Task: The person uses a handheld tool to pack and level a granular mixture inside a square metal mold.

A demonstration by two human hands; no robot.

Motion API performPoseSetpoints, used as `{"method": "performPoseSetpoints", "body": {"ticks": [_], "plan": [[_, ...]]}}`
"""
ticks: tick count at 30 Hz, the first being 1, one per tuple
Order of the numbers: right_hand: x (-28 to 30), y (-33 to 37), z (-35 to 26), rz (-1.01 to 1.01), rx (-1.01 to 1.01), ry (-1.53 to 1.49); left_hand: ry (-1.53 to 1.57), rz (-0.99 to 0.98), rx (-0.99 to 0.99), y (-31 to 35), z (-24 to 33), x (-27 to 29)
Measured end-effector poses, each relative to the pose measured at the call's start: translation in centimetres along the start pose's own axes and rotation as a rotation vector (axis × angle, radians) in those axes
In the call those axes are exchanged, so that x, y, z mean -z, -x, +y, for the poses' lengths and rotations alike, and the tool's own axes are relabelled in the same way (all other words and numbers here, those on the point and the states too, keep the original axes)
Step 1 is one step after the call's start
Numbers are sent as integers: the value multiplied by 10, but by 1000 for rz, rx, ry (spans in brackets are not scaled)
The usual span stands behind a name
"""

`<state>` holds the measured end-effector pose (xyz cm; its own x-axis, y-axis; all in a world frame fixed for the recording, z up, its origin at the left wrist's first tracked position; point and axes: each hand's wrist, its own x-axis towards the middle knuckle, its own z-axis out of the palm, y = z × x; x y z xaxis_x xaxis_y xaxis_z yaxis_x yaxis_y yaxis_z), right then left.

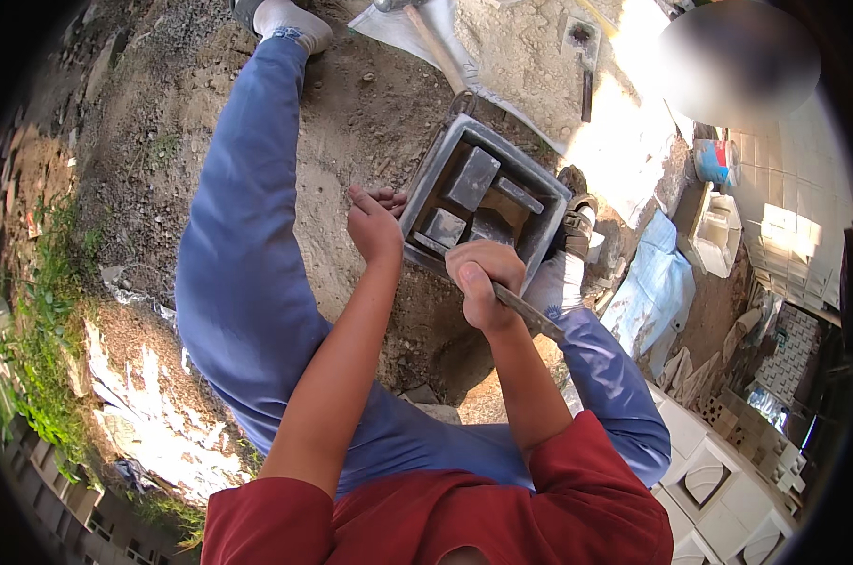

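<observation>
A grey, rectangular mould box stands tilted in view on the ground between my legs. Inside it are several grey blocks, among them a large block at the upper left and a narrow bar-shaped one on the right. Beside the box's left wall is my left hand, its fingers stretched out and holding nothing visible. Closed in a fist over the near edge, my right hand grips a dark flat bar. The bar's end sticks out toward my right knee; its other end is hidden.
A hammer's wooden handle lies beyond the box, over a white sack. At right are a blue sheet, a white open container and a paint-style bucket. Pale hollow blocks line the lower right. Another person is upper right.
</observation>
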<state>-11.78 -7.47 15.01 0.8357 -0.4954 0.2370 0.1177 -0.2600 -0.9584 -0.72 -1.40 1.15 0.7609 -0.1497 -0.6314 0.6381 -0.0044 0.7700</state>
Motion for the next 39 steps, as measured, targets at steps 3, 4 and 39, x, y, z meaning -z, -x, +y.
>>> {"method": "performPoseSetpoints", "body": {"ticks": [3, 4, 39], "plan": [[-8, -8, 8, 2, -30, 13, -8, -5, -18, -2, -2, 4], [-11, -12, 0, 5, -139, 43, -16, 0, -14, -2, -6, 9], [-7, -11, -13, -50, -85, -7, -45, 15, -8, -2, 5, 4]]}}
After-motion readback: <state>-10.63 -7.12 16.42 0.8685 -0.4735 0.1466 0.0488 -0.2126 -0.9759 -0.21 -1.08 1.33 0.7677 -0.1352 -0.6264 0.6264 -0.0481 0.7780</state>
